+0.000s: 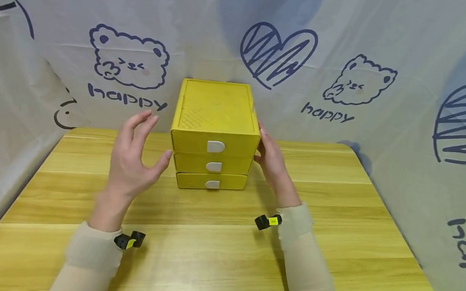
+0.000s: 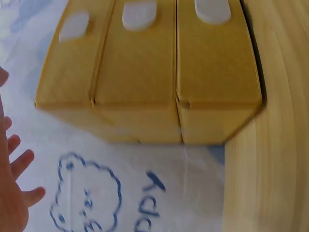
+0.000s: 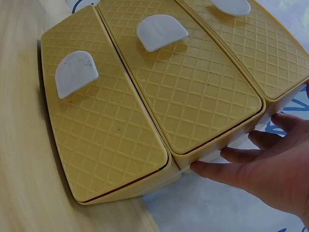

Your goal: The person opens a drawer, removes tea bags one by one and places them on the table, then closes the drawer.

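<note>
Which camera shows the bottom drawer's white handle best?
The right wrist view: the white handle looks big and whole, with dark specks showing. The head view has it whole but small; the left wrist view cuts part off.

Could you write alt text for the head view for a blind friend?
A yellow three-drawer box with white handles stands on a wood-grained table, a person's right hand touching its right side, the left hand apart from its left.

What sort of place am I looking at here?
Probably a small screened-off tabletop workspace, perhaps a recording booth: a light wood-grain table stands enclosed by pale, blue-patterned sheeting behind and at both sides, with a yellow, boxy, plastic-looking three-drawer unit on it.
</note>
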The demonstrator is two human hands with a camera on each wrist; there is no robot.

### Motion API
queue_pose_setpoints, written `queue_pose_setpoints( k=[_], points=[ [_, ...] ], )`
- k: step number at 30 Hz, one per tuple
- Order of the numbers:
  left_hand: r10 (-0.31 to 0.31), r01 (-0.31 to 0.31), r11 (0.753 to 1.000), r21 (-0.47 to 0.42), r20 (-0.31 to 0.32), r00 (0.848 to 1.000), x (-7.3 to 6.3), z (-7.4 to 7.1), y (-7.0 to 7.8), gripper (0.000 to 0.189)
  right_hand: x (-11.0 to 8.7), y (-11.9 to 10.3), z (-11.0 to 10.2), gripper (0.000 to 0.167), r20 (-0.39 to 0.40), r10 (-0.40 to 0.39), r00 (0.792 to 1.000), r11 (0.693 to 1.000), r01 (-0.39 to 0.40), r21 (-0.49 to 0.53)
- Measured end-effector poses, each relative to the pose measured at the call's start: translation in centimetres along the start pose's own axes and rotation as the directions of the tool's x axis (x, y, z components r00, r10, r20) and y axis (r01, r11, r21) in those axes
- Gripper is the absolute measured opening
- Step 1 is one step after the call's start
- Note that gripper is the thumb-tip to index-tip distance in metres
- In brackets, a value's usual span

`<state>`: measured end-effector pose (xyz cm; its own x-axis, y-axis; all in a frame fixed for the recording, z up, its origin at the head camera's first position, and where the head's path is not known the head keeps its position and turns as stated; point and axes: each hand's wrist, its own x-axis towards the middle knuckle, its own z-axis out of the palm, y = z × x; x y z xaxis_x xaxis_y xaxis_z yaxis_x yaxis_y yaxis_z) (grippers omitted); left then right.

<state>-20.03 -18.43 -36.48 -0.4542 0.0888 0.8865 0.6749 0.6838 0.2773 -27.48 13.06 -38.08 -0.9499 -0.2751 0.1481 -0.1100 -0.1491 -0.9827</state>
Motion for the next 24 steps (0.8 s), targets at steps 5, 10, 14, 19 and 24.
queue_pose_setpoints(
  k=[5, 10, 14, 19, 24],
  points=[
    [0.124, -0.120, 0.990, 0.080, -0.046, 0.991, 0.5, 1.9, 2.6, 0.053, 0.1, 0.4, -0.1, 0.063, -0.003, 0.007, 1.000, 1.000, -0.007, 0.016],
    [0.228, -0.228, 0.968, 0.109, 0.009, 0.974, 0.6, 3.8, 4.2, 0.036, 0.2, 0.7, -0.1, 0.063, 0.007, 0.014, 1.000, 1.000, -0.014, 0.025],
    [0.285, -0.290, 0.943, 0.165, 0.053, 0.957, 0.9, 5.2, 5.0, 0.031, 0.3, 0.7, -0.1, 0.063, 0.016, 0.016, 1.000, 1.000, -0.016, 0.024],
    [0.330, -0.336, 0.904, 0.265, 0.071, 0.941, 1.0, 6.5, 5.7, 0.019, 0.2, 0.8, -0.1, 0.062, 0.020, 0.014, 1.000, 1.000, -0.015, 0.025],
    [0.335, -0.362, 0.865, 0.348, 0.138, 0.932, 1.1, 7.3, 6.0, 0.019, 0.3, 0.8, 0.0, 0.062, 0.007, 0.020, 1.000, 1.000, -0.020, 0.022]
  ],
)
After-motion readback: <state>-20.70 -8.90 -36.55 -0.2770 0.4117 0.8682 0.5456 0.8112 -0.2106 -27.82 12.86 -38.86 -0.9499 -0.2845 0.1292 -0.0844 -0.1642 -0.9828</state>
